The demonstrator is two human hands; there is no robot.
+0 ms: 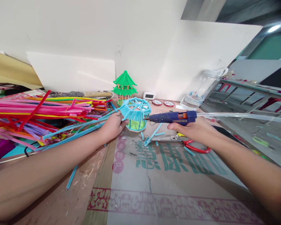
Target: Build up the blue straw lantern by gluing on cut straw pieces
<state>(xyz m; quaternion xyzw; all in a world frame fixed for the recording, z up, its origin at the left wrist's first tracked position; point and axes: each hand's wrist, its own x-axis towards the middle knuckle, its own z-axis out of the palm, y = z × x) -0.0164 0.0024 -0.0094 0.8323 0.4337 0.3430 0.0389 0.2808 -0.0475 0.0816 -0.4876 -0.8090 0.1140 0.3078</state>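
Note:
My right hand is wrapped round a dark blue hot glue gun, with a clear glue stick sticking out of its back end. The gun's nozzle points left, at or very near a light blue pavilion model made of pipe cleaners, with a green base. My left hand grips the model's left side with its fingertips. Under that hand run several long light blue pipe cleaners. Short cut pieces lie in front of the gun.
Red-handled scissors lie below my right hand. Bundles of coloured pipe cleaners cover the left side. Behind stand a green pagoda model, a small digital clock and a clear plastic jug. A printed sheet covers the tabletop.

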